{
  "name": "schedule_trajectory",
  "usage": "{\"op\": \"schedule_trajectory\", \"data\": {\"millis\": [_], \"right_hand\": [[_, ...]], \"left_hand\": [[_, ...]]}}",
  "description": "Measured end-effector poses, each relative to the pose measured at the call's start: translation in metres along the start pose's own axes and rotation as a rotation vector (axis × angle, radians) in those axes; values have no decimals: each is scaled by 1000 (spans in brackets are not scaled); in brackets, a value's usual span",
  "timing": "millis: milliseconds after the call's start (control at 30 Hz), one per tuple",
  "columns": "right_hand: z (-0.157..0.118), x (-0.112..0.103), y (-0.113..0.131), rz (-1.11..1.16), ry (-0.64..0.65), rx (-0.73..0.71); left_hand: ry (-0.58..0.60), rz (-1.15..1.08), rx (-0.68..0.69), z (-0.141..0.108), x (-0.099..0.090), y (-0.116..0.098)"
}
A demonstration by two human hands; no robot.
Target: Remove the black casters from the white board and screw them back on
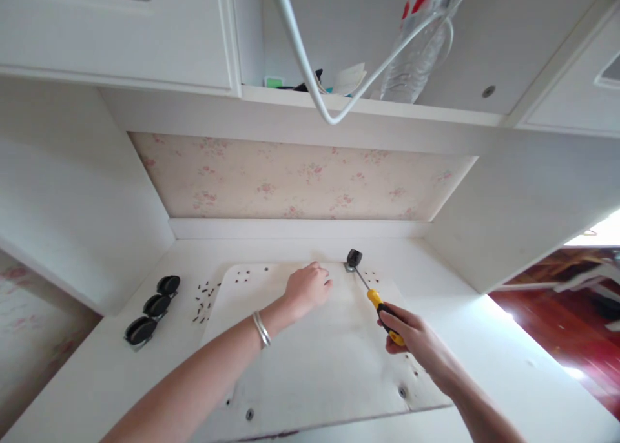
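Observation:
My right hand (411,333) is wrapped round the yellow-and-black handle of a screwdriver (386,316). Its thin shaft slants up and left to a black caster wheel (354,257) with a metal plate, at the far edge of a white panel (310,365). The tip meets the caster near its plate; the exact contact is too small to tell. My left hand (309,286), a silver bangle on its wrist, is closed over the panel's far part, left of the caster. Its fingers curl inward, and anything in them is hidden.
Three black casters (155,305) lie in a row at left, beside scattered small screws (203,299). Above hangs a shelf (368,110) with a plastic bottle (411,55) and a looping white cable (334,117). Upright white boards (542,204) flank the desk surface.

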State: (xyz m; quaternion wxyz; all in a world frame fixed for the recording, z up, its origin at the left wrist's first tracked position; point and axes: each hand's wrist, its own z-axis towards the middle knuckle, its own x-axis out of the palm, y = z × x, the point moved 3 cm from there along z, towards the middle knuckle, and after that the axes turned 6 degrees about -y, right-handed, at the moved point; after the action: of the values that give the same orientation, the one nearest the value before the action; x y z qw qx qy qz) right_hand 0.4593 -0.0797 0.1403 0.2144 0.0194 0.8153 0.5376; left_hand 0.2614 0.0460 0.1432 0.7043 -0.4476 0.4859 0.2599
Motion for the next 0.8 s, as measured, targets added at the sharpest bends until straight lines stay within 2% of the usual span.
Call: {"op": "schedule_trajectory", "data": {"millis": [167,433,633,800], "right_hand": [[2,8,0,-56,73,-33],[8,10,-1,-102,140,-96],[0,-13,-5,-45,55,-8],[16,-32,1,-100,-82,-26]], "left_hand": [[-9,16,-13,39,20,-12],[30,-29,-38,66,35,-9],[38,-41,-8,82,32,7],[130,-37,45,114,34,14]]}}
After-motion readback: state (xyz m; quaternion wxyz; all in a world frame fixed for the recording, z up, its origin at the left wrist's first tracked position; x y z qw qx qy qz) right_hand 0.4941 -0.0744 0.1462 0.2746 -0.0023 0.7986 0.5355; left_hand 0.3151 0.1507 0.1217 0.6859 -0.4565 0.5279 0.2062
